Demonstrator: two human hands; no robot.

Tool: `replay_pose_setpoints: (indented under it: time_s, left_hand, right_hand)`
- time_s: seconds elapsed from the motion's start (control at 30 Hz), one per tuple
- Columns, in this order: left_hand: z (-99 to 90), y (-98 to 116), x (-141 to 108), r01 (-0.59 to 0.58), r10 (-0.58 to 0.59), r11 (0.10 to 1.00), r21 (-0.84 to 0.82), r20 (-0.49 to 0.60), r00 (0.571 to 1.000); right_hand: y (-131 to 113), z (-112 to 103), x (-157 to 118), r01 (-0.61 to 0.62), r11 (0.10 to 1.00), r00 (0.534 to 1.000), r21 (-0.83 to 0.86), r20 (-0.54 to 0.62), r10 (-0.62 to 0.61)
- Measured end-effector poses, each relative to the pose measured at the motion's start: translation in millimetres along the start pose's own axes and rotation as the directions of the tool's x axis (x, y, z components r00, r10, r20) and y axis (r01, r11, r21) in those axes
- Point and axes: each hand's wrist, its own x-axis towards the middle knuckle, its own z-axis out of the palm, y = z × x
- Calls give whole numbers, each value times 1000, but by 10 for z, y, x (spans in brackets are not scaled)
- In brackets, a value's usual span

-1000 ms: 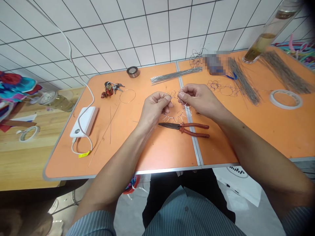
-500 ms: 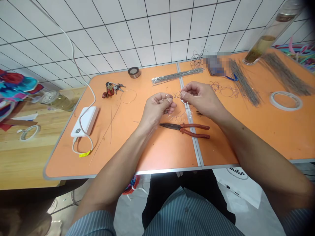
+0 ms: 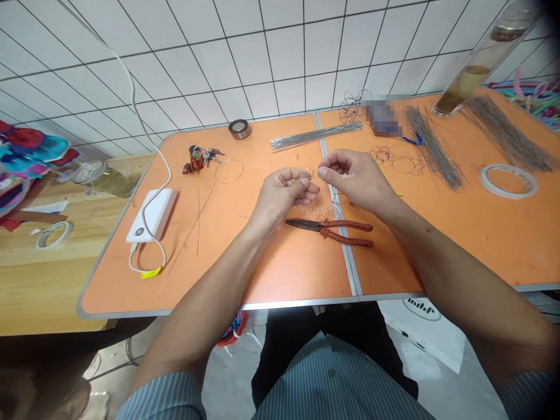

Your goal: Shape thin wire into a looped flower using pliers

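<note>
Thin looped wire (image 3: 310, 174) is pinched between the thumb and fingers of my left hand (image 3: 286, 189), over the middle of the orange table. My right hand (image 3: 350, 174) is close beside it on the right, thumb and forefinger pressed together at the wire's end; the fine wire there is hard to make out. Below both hands lie pliers (image 3: 345, 227) with reddish-brown handles, jaws pointing left. A curly piece of wire (image 3: 321, 212) rests on the table just above the pliers, partly behind my left fingers.
Behind my hands lies a bundle of straight wires (image 3: 315, 136), with black tape (image 3: 240, 129) and keys (image 3: 203, 158) to its left. A white power bank (image 3: 152, 216) with a cable is at left. Right are flower-shaped wire loops (image 3: 382, 155), dark wire bundles (image 3: 437, 151) and white tape (image 3: 508, 181).
My right hand has shifted slightly left and down. The wire loops that stretched between both hands now show mostly at my left fingertips.
</note>
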Motion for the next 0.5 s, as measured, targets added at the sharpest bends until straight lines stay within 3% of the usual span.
replay_pose_setpoints:
  time_s: [0.3, 0.5]
  left_hand:
    - [1, -8, -11, 27, -27, 999, -19, 2, 1000]
    - [0, 1, -20, 40, -40, 999, 20, 28, 999]
  right_hand:
    - [-42, -24, -3, -81, 995, 995, 58, -47, 84]
    - [-57, -15, -1, -96, 990, 995, 101, 8, 96]
